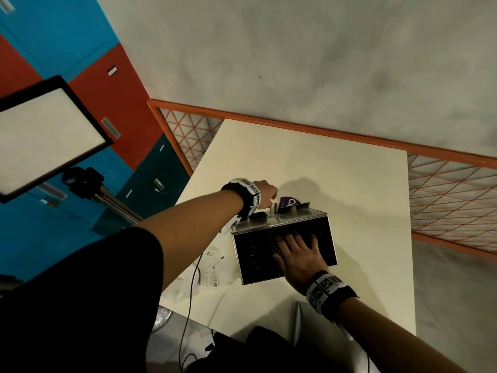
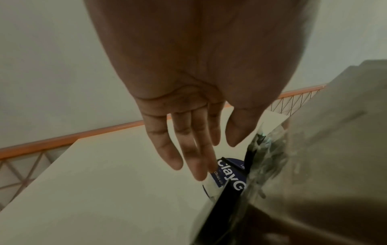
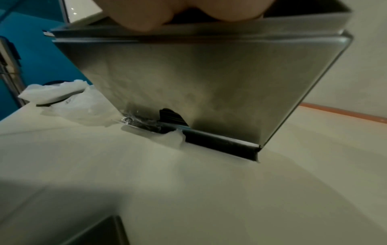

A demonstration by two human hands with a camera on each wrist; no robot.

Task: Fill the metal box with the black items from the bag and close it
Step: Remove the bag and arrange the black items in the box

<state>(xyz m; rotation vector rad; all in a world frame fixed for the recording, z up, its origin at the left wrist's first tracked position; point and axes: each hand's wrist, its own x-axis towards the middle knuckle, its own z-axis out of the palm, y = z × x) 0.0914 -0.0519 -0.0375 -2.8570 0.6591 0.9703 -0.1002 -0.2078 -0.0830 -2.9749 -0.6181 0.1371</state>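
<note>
The metal box (image 1: 269, 224) stands on the cream table (image 1: 349, 197), its top filled with rows of black items (image 1: 255, 254). My right hand (image 1: 298, 254) lies flat on those items with fingers spread; in the right wrist view only the heel of the right hand (image 3: 167, 15) shows above the box wall (image 3: 209, 74). My left hand (image 1: 265, 193) reaches behind the box. Its straight fingers (image 2: 201, 165) touch a purple-and-white pack (image 2: 230, 175) printed "Clay", which leans against the box's far wall (image 2: 324, 149). The crumpled white plastic bag (image 1: 212, 267) lies left of the box.
A lit panel on a stand (image 1: 45, 135) is at the left, before blue and red lockers (image 1: 113, 98). An orange rail with mesh (image 1: 322, 133) borders the table's far side. A black cable (image 1: 191, 292) hangs over the near edge. A grey metal piece (image 3: 100, 232) sits near me.
</note>
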